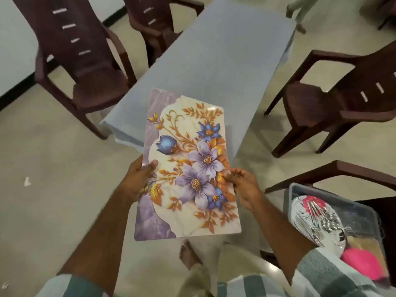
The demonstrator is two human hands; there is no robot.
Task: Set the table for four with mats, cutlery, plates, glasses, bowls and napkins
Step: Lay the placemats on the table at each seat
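Left hand (140,176) and right hand (243,185) are pinching the floral placemat (188,168) by its long edges above the bench (225,61). Looks thin, light, semi-stiff, glossy — probably slippery; edge grip suits.

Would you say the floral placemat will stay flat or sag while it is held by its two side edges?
The floral placemat probably stays fairly stiff: left hand and right hand grip only its edges, yet it looks flat. Its glossy face suggests slipperiness. It seems thin, likely light.

Soft, even indoor light is seen, with only faint shadows cast on the floor (53,168). Motion blur is spread throughout, strongest at the chairs (81,61). Straight lines are bent by wide-angle distortion toward the edges.
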